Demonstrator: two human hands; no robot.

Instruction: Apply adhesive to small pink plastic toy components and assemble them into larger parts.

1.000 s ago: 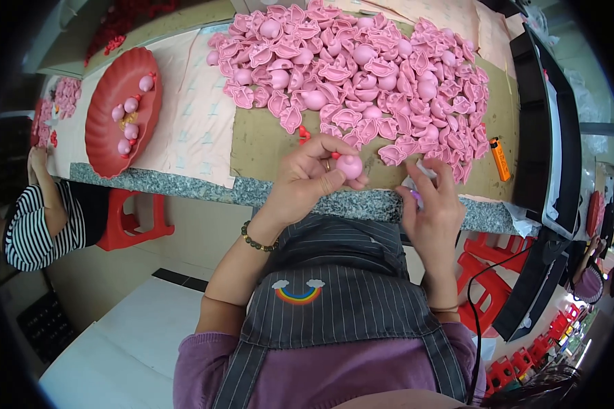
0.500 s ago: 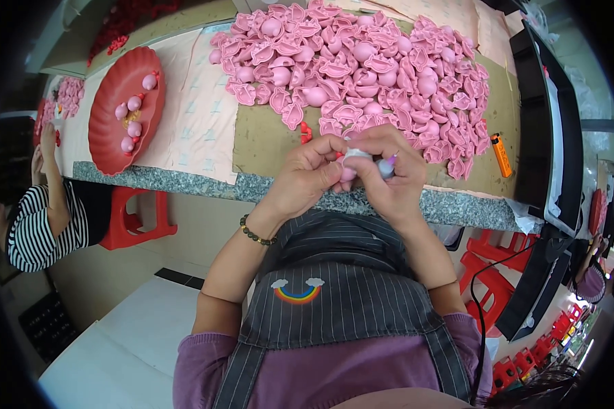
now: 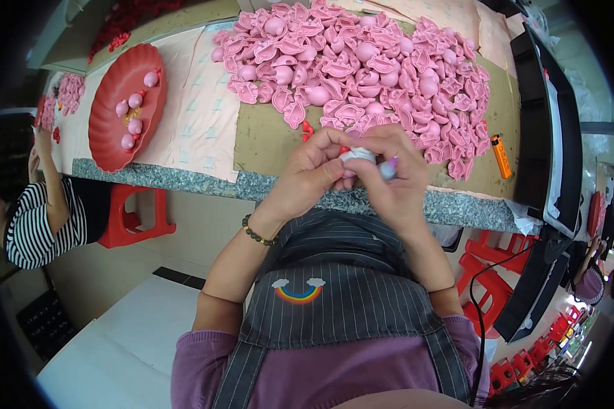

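Observation:
Both hands meet over the table's near edge, working on one small piece. My left hand (image 3: 305,178) is closed, its thumb and fingers pinching a small rounded pink piece (image 3: 348,180) with a red bit (image 3: 344,149) showing at its top. My right hand (image 3: 401,191) is closed too, pressing a crumpled white cloth (image 3: 359,155) against the piece. A small tube, pale blue with a purple tip (image 3: 388,168), is also tucked in its fingers. Much of the piece is hidden. Just beyond lie small red parts (image 3: 308,129) and a large heap of pink molded shells (image 3: 361,71).
On the left, a red scalloped dish (image 3: 102,136) holds several pink balls (image 3: 135,100) with red parts. An orange lighter (image 3: 501,157) lies at right, near a black box-like frame (image 3: 535,123). A co-worker in striped sleeves (image 3: 37,225) sits far left.
My fingers have shifted slightly around the piece, and the red bit shows more above the white cloth. The co-worker's arm at far left has moved a little.

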